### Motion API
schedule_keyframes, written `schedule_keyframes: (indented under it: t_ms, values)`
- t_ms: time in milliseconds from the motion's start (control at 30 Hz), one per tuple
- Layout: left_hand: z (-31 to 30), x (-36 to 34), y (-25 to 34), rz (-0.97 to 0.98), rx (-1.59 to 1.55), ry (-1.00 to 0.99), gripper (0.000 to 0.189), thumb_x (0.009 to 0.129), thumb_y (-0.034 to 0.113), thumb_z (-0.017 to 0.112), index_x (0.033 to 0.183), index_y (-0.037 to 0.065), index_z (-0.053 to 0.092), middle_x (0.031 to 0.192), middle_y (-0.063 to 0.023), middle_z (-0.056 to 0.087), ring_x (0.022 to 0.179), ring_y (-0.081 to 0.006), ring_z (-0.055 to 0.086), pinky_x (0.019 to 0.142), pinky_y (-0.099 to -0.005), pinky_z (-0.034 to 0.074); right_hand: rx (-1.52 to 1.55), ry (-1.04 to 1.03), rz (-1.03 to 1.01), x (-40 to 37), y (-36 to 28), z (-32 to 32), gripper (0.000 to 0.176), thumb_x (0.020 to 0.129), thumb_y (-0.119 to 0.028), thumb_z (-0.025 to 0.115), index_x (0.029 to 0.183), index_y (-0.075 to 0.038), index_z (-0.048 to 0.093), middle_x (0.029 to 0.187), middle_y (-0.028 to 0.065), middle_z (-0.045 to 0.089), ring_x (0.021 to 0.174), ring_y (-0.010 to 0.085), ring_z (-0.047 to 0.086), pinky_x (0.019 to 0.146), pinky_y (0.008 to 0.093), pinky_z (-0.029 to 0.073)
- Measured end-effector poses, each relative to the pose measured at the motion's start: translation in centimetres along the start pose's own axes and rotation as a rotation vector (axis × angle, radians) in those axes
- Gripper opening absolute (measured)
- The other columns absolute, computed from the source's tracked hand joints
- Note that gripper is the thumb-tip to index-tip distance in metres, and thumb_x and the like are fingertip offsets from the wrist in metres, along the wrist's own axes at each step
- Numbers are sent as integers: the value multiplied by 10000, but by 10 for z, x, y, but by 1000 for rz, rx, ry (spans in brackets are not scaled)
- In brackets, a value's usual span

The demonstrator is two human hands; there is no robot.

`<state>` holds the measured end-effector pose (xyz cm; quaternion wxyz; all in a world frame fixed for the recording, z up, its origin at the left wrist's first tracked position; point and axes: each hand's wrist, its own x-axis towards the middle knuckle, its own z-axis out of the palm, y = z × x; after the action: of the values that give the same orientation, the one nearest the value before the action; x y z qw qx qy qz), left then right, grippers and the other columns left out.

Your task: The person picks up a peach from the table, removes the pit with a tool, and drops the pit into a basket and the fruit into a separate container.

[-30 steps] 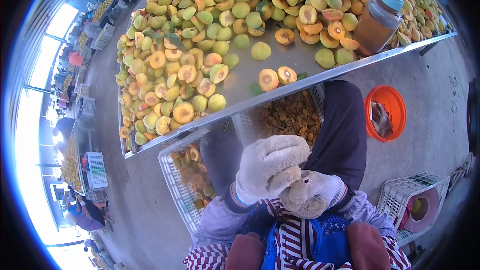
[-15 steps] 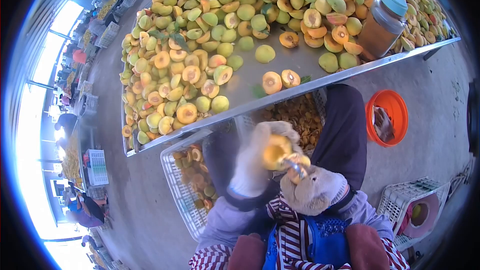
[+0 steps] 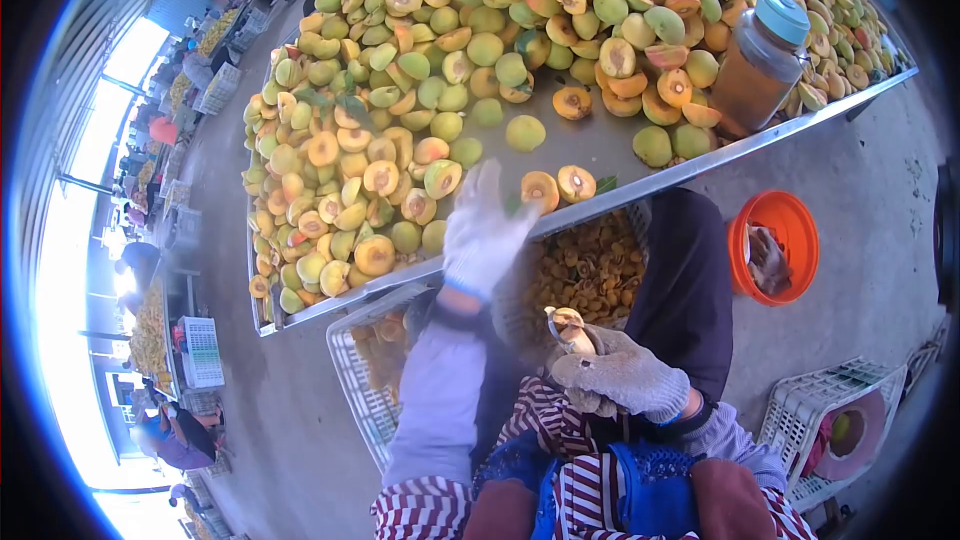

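My left hand point(image 3: 487, 232), in a pale glove and blurred by motion, reaches over the near edge of the metal table point(image 3: 600, 140). Its fingers look spread, with nothing visible in them, just left of two cut fruit halves point(image 3: 540, 191). Lower down, my right hand point(image 3: 625, 372), in a dirty glove, is closed around a small metal pitting tool point(image 3: 572, 330) with a bit of fruit at its tip. Halved yellow-green fruit point(image 3: 380, 178) is piled on the table.
A jar with a teal lid point(image 3: 760, 65) stands on the table. Below are a crate of small brown pieces point(image 3: 585, 265), a white crate of fruit point(image 3: 375, 420), an orange bucket point(image 3: 805, 270) and a white crate at right point(image 3: 790, 415). People work at far left.
My left hand has moved up and away from my right hand to the table edge, and the fruit half is gone from it. Fruit now shows in the left crate's blurred upper part.
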<state>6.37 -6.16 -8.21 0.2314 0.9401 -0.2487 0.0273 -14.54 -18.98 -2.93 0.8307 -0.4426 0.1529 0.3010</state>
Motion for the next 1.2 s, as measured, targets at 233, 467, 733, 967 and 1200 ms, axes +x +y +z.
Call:
schedule_keyframes:
  t_ms: [233, 467, 733, 967, 1200]
  values:
    - [13, 34, 14, -206, -335, -309, 557, 829, 390, 732, 1202, -2, 600, 1154, -193, 649, 1078, -313, 630, 891, -399, 501, 118, -55, -160, 6, 13, -14, 280, 926, -295, 709, 1058, -84, 579, 729, -8, 607, 575, 32, 550, 486, 170, 435]
    - [-56, -53, 34, -18, -763, -482, 557, 877, 150, 712, 1364, -25, 505, 1284, -148, 597, 1104, -173, 610, 944, -304, 506, -752, 385, -236, 19, 25, -12, 312, 906, -330, 710, 1063, -77, 618, 727, 33, 656, 615, 118, 631, 572, 276, 497]
    - [-41, -103, 26, -436, -1500, -136, 439, 892, 174, 677, 1258, -13, 523, 1261, -184, 620, 1028, -217, 662, 911, -337, 532, -662, 373, -157, 5, 12, 8, 293, 868, -321, 754, 1038, -106, 650, 798, 71, 698, 725, 193, 699, 700, 326, 531]
    - [-43, -120, 52, -339, -1324, -160, 525, 1076, 378, 429, 1355, -62, 495, 1171, -173, 657, 1016, -201, 644, 930, -322, 501, -793, 412, -151, 7, 19, 14, 351, 873, -356, 744, 1103, -110, 645, 877, 74, 719, 810, 218, 718, 740, 335, 539]
    - [-42, -133, 75, -276, -1310, -18, 445, 1079, 296, 415, 1292, -70, 551, 1144, -155, 662, 975, -172, 637, 878, -304, 504, -733, 390, -300, 9, 38, 13, 384, 896, -360, 723, 1169, -112, 618, 882, 94, 721, 794, 251, 721, 716, 355, 553]
